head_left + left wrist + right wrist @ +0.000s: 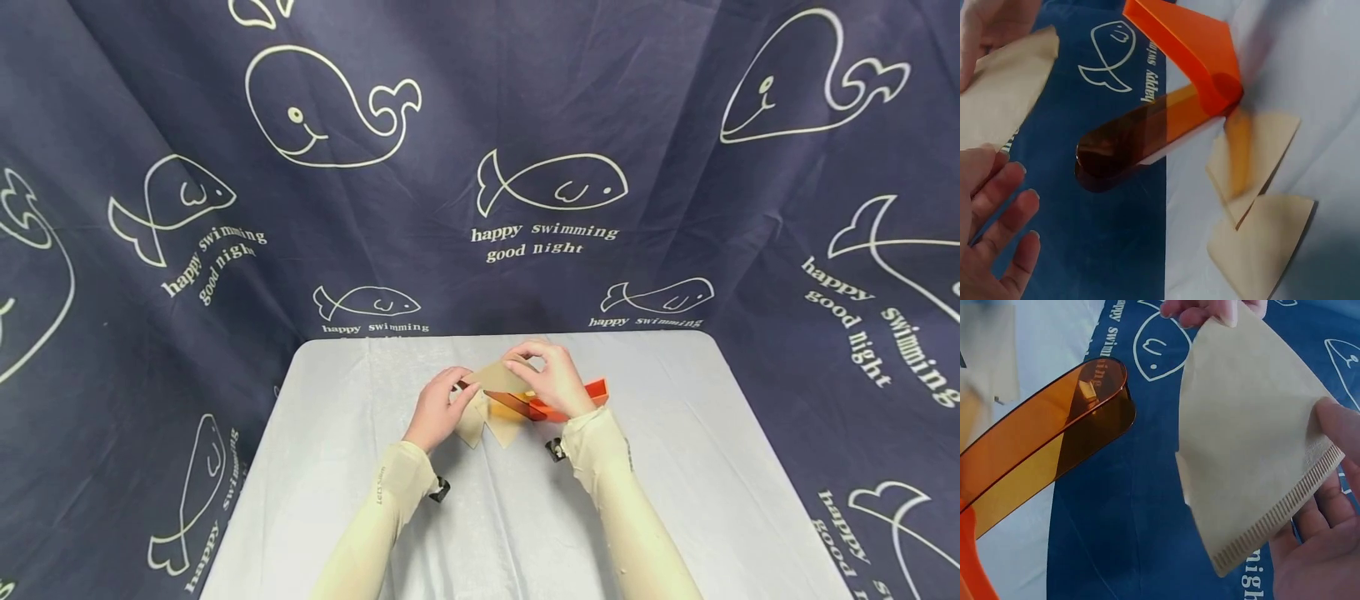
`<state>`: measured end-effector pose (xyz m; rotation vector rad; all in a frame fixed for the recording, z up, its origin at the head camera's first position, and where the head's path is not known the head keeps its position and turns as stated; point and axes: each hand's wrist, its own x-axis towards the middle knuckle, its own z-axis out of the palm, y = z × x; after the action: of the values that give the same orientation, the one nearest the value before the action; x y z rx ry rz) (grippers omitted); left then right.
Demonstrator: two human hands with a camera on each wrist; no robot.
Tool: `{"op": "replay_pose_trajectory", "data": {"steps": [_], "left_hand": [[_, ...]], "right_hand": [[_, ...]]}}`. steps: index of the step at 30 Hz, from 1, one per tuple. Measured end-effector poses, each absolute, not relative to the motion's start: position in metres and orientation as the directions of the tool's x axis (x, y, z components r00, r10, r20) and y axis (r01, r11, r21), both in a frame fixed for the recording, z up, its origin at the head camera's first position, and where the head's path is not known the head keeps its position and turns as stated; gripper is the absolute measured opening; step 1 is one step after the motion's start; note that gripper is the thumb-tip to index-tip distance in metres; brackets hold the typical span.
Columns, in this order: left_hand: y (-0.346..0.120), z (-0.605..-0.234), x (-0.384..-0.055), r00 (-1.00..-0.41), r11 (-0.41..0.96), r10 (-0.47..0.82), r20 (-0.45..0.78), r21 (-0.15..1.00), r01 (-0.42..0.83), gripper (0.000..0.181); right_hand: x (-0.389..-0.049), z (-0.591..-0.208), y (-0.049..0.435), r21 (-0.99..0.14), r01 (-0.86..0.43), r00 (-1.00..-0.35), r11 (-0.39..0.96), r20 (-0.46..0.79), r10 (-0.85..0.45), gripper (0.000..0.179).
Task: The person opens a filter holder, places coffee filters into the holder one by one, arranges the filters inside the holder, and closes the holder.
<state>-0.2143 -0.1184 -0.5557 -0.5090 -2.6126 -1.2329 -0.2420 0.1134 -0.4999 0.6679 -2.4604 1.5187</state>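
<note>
A tan paper coffee filter (495, 377) is held up between both hands. My left hand (440, 408) pinches its narrow corner, seen at the top of the right wrist view. Along the crimped edge, my right hand (1322, 550) grips the filter with the thumb on its face and fingers behind. Just beneath the hands in the head view is a translucent amber holder (1054, 419), rounded at one end and joined to a bright orange part (1197, 44). Two more coffee filters lie on the table near it, one (1266, 244) beside the other (1272, 140).
A pale cloth covers the table (360, 533). Its far edge meets a dark blue curtain (450, 83) printed with whales, fish and lettering. Small black wrist cameras hang under each wrist, one by the left cuff (439, 489), another by the right (555, 450).
</note>
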Motion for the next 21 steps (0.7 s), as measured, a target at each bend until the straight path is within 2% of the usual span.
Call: {"op": "replay_pose_trajectory", "data": {"steps": [7, 16, 21], "left_hand": [[-0.1193, -0.5549, -0.2136, -0.915, 0.565, 0.206, 0.346, 0.722, 0.4, 0.012], [-0.1191, -0.553, -0.2147, -0.87, 0.622, 0.281, 0.405, 0.613, 0.486, 0.013], [-0.1182, -0.5519, -0.215, -0.85, 0.644, 0.308, 0.427, 0.564, 0.517, 0.011]], "right_hand": [[-0.2399, -0.5019, 0.1167, -0.82, -0.422, -0.903, 0.387, 0.339, -0.265, 0.006], [-0.2411, -0.5011, 0.116, -0.771, -0.48, -0.872, 0.419, 0.367, -0.323, 0.016], [-0.2438, -0.5004, 0.1131, -0.734, -0.509, -0.851, 0.45, 0.352, -0.39, 0.013]]}}
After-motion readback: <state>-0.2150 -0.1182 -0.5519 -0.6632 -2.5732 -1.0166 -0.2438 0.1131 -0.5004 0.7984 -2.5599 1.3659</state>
